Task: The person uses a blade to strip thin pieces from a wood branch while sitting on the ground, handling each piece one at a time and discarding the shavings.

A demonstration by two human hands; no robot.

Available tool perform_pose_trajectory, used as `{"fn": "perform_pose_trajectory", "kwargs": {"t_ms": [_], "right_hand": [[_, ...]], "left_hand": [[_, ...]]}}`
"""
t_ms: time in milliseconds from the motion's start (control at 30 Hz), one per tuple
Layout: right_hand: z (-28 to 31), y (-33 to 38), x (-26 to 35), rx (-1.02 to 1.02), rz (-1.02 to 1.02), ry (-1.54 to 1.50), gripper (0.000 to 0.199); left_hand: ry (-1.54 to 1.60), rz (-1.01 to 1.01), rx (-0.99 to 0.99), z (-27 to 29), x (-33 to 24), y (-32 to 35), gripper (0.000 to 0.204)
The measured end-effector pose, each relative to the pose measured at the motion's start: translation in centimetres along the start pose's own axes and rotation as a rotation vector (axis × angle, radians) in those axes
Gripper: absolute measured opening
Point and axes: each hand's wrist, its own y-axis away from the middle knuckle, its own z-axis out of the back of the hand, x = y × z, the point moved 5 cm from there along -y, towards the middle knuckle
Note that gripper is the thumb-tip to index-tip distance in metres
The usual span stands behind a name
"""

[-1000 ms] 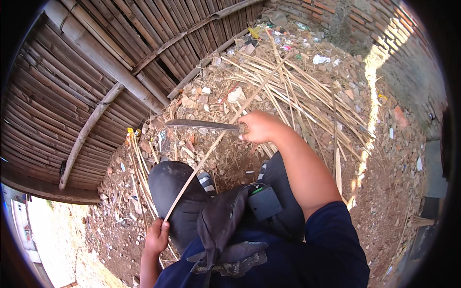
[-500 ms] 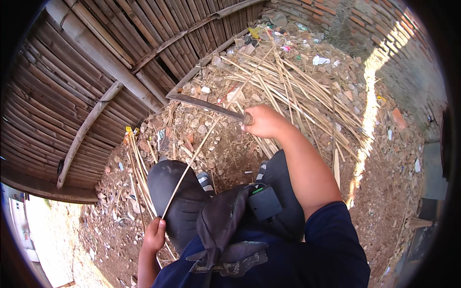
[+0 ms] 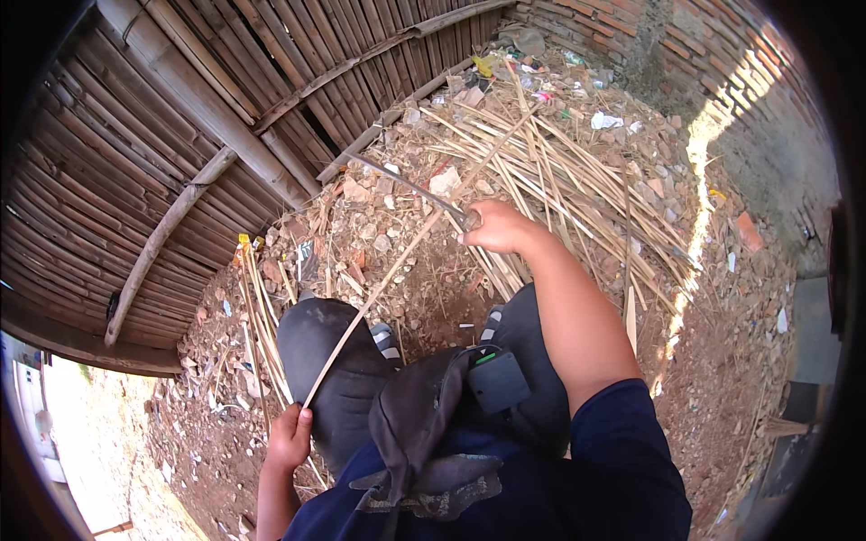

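Observation:
A long, thin bamboo strip [image 3: 368, 307] slants up and away from my left hand [image 3: 290, 438], whose thumb and fingers are closed around its near end beside my left knee. My right hand [image 3: 499, 226] grips the handle of a machete [image 3: 406, 187] out in front of my knees. Its dark blade points to the far left and shows narrow from this angle. Blade and strip cross just left of my right hand; whether they touch I cannot tell.
A heap of bamboo strips [image 3: 577, 194] lies ahead on rubble and litter. More strips [image 3: 259, 311] lie beside my left leg. A bamboo wall [image 3: 99, 216] leans in at left; a brick wall [image 3: 722, 68] stands at the far right. A dark box [image 3: 499, 382] rests on my lap.
The machete's blade has turned, now showing thinner, and its tip has shifted right and slightly farther away. The strip's far part has swung a little right. My left hand has barely moved.

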Motion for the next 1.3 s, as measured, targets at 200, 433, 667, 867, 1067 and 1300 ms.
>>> {"fn": "perform_pose_trajectory", "kwargs": {"t_ms": [200,433,667,867,1067,1300], "right_hand": [[-2.7,2.0,3.5,0.357,0.129,0.258,0.058],[0.8,-0.2,-1.6,0.002,-0.050,-0.198,0.059],[-2.1,2.7,5.0,0.269,0.158,0.256,0.052],[0.0,-0.5,-1.0,-0.007,0.062,0.010,0.057],[0.6,1.3,0.6,-0.063,-0.006,-0.059,0.051],[-1.5,1.7,2.9,0.215,0.140,0.092,0.060]], "left_hand": [[0.049,0.016,0.074,0.5,0.0,-0.2,0.046],[0.086,0.033,0.062,0.1,0.2,-0.3,0.047],[0.159,0.122,0.123,0.0,2.2,-0.2,0.050],[0.140,0.092,0.105,-0.1,1.9,-0.6,0.052],[0.154,0.140,0.136,-0.2,2.7,-0.5,0.050],[0.122,0.082,0.106,-0.2,3.0,-0.4,0.049]]}}
